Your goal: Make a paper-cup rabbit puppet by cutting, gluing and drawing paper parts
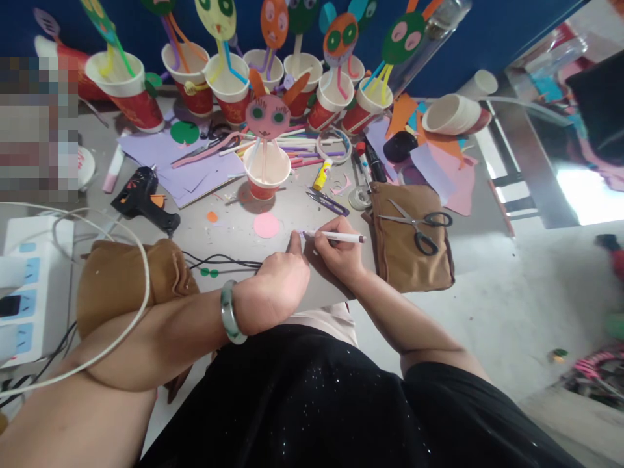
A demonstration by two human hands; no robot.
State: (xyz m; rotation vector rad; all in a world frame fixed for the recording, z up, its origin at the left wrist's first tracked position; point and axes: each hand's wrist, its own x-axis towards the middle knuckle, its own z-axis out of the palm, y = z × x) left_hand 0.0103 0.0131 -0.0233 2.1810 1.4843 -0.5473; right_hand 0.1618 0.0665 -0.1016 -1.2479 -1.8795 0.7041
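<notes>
My right hand [341,250] is closed round a white marker pen [348,238], with its tip pointing left at the table. Right at the tip is a tiny purple piece [301,233], too small to make out well. My left hand [283,279] has its fingers curled in and its index fingertip pressed down beside that piece. A pink paper circle [266,226] lies just beyond my left hand. Behind it stands a paper cup [266,170] with a pink paper face [268,117] on straws.
Several cups with paper faces line the back. A glue gun [143,198] and tan pouch [136,276] lie left, by a power strip [36,286]. Scissors [416,224] rest on a brown pouch [412,273] at right. Purple paper [195,169] and thread snips [329,203] lie behind.
</notes>
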